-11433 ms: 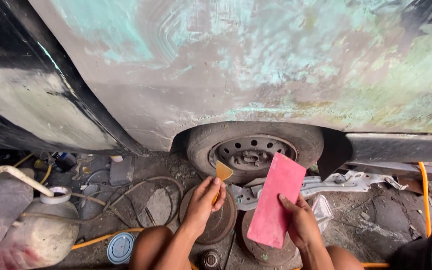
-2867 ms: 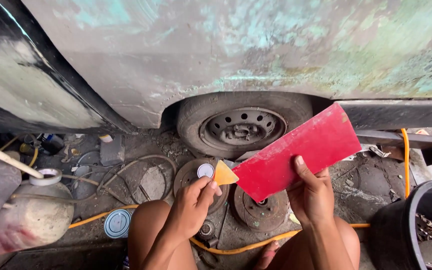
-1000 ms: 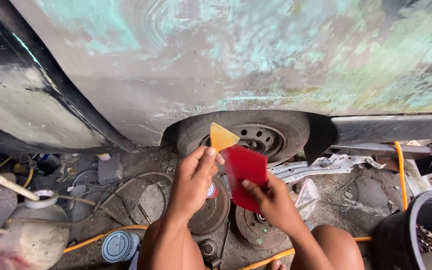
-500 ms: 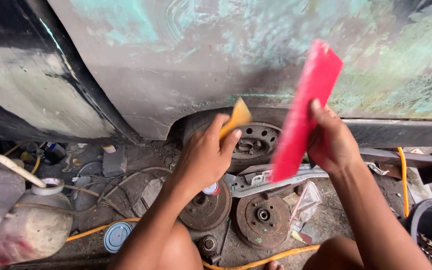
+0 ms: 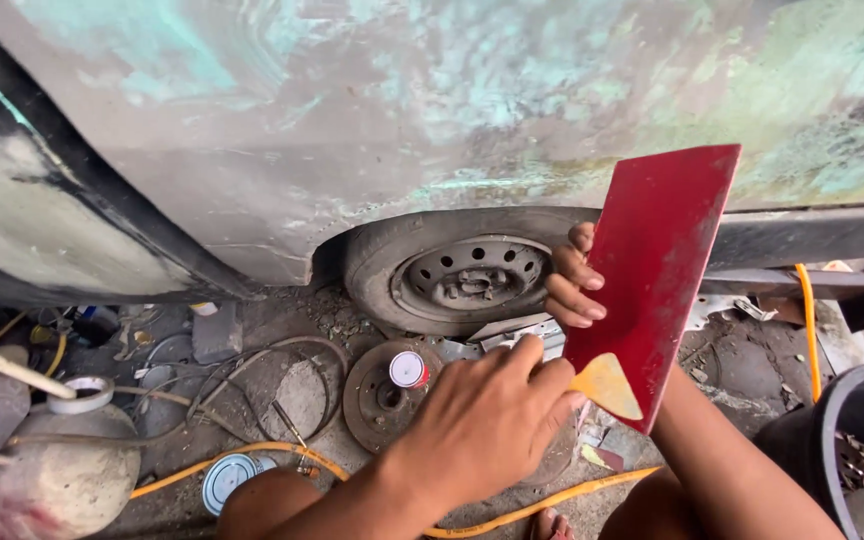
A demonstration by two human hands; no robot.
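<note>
My right hand (image 5: 574, 277) grips a flat red board (image 5: 658, 260) from behind, holding it upright in front of the sanded car body panel (image 5: 432, 110). My left hand (image 5: 487, 420) pinches a small yellow spreader (image 5: 607, 386), and its blade lies flat against the lower corner of the red board. Both hands are low, just right of the car's wheel (image 5: 457, 270). My bare knees show at the bottom edge.
A rusty brake disc (image 5: 387, 395) with a small red-and-white tin (image 5: 408, 369) on it lies on the ground. An orange hose (image 5: 282, 455) snakes across the dirt. A pale jug (image 5: 62, 470) sits at the left, a dark bucket (image 5: 857, 450) at the right.
The red board came down from the body panel and turned its face toward me. My left hand dropped and brought the yellow spreader onto the board's lower corner.
</note>
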